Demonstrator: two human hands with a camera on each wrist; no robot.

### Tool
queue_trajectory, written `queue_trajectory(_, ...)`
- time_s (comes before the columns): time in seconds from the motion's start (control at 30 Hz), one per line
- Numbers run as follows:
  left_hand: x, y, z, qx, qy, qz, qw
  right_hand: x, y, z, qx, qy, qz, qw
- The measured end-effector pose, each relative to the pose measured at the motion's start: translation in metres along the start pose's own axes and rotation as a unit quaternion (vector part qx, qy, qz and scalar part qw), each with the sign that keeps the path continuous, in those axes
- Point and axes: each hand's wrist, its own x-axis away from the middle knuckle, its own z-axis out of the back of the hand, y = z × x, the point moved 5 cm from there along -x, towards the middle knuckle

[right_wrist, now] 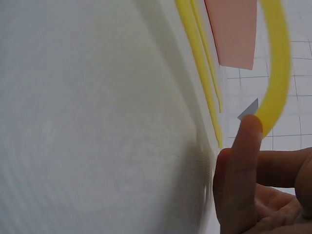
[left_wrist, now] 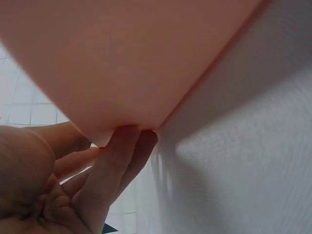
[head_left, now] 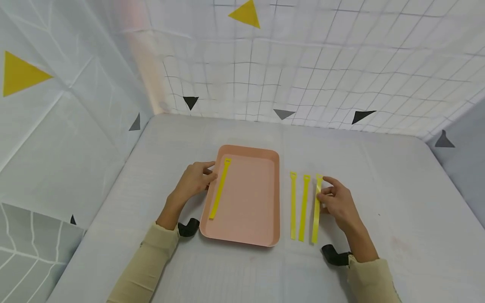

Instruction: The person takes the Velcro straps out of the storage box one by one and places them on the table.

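Note:
A pink tray [head_left: 250,198] lies on the white-covered table, with one yellow slotted strap [head_left: 219,189] along its left side. My left hand [head_left: 191,181] grips the tray's left rim, its fingertips against the outer wall in the left wrist view. To the right of the tray, my right hand [head_left: 339,204] pinches another yellow strap [head_left: 317,219] near its slotted end. That strap bows upward in the right wrist view [right_wrist: 278,63]. Two more straps, a left one [head_left: 293,206] and a middle one [head_left: 304,210], lie side by side between the tray and my right hand.
Black wrist mounts stick out near the left cuff [head_left: 188,227] and the right cuff [head_left: 335,255]. White sheeting [head_left: 303,71] with grid lines and triangle marks rises behind the table; more sheeting [head_left: 75,118] hangs on the left.

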Motion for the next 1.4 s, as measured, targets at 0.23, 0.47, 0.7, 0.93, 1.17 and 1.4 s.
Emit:
queue_trajectory(0.23, -0.0001, 0.0003, 0.0004, -0.003, 0.002, -0.001, 1.0, -0.003, 0.0027, -0.0013, 0.019, -0.007, -0.002, 0.9998)
queue_trajectory(0.47, 0.0, -0.0017, 0.0005, -0.004, 0.001, 0.007, 1.0, -0.0066, -0.002, -0.0036, 0.058, -0.013, -0.007, 0.9982)
queue_trajectory(0.7, -0.0015, -0.0024, -0.0012, 0.0, 0.001, 0.012, 0.9999, -0.0087, -0.0002, -0.0032, 0.051, -0.019, -0.024, 0.9983)
queue_trajectory(0.93, -0.0007, -0.0015, -0.0013, 0.003, -0.002, 0.012, 0.9999, -0.0079, 0.0, -0.0007, 0.039, -0.025, -0.01, 0.9989)
queue_trajectory(1.17, 0.0, -0.0007, -0.0011, 0.005, -0.003, 0.009, 0.9999, -0.0077, -0.0005, 0.0004, 0.053, -0.025, -0.002, 0.9983)
queue_trajectory(1.4, 0.0009, -0.0009, 0.0002, 0.005, -0.002, 0.004, 1.0, -0.0075, -0.0002, -0.0008, 0.093, -0.021, -0.009, 0.9954)
